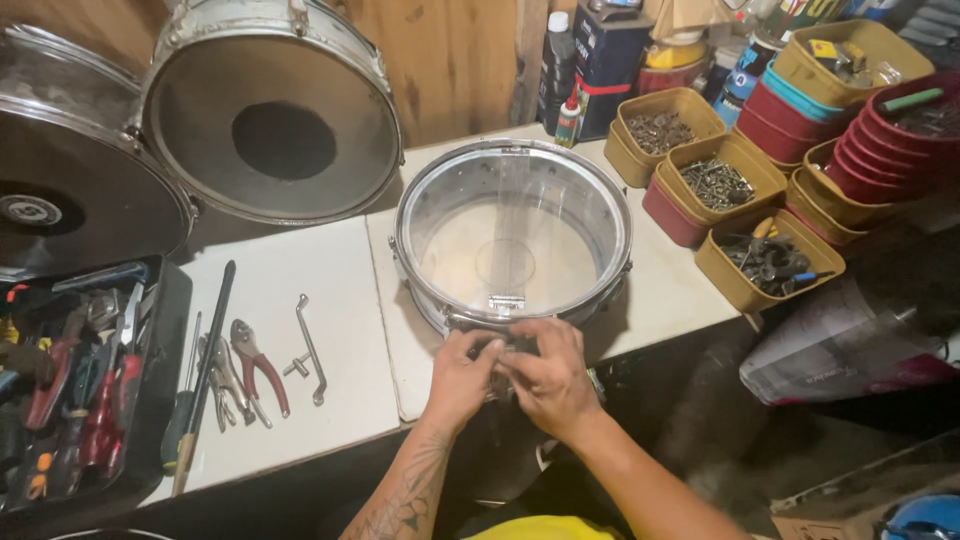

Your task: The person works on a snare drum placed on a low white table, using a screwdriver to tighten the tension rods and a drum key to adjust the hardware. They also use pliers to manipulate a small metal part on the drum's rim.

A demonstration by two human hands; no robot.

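A chrome snare drum shell [512, 168] with a clear head lies flat on the white workbench [330, 330], at its front edge. Both my hands are at the near side of the shell. My left hand [457, 378] and my right hand [549, 376] meet with fingers curled around a small metal fitting [512, 346] on the shell's near wall. What the fingers pinch is mostly hidden.
Two larger drums [270, 110] lean at the back left. A black tray of hand tools [80, 380] sits at the left, with red-handled pliers [258, 368], a screwdriver [205, 370] and a bent key [310, 350] beside it. Tubs of screws [715, 185] and bottles [570, 115] crowd the right and back.
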